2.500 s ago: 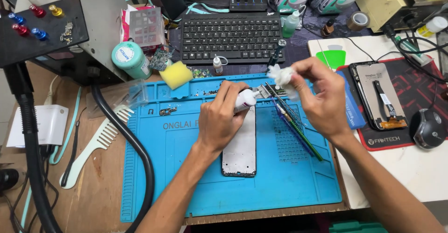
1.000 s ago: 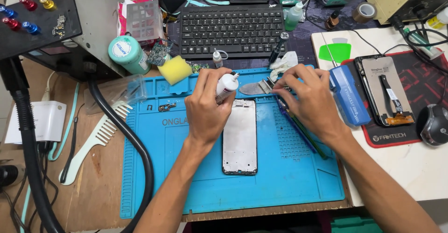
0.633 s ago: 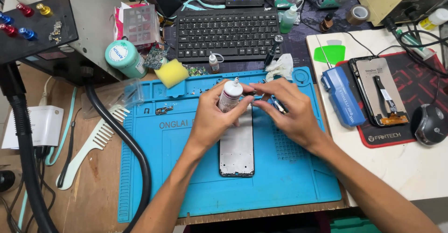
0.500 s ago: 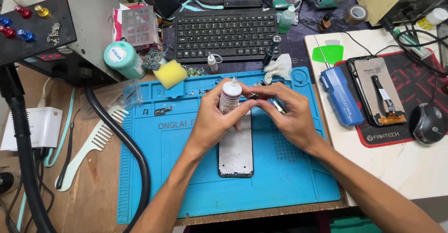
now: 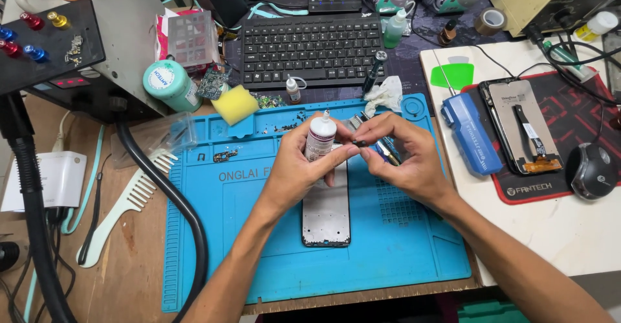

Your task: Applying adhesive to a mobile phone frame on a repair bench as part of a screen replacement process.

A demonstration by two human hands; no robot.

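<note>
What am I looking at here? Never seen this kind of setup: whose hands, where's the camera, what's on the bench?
One camera, worn on the person's head, looks down at a workbench. No machine: two bare hands. The left hand holds a small white squeeze bottle with a nozzle upright. The right hand pinches a tiny dark part beside it. Below them a bare grey phone frame lies on a blue silicone work mat. Around it: a black keyboard, a yellow sponge, a pale green comb, and a second phone, opened, on a red-and-black pad.

Wooden workbench (image 5: pixel 129 258), blue silicone mat (image 5: pixel 401 258) on top, white tabletop (image 5: pixel 582 232) just beside it on the right; bright even light.
</note>
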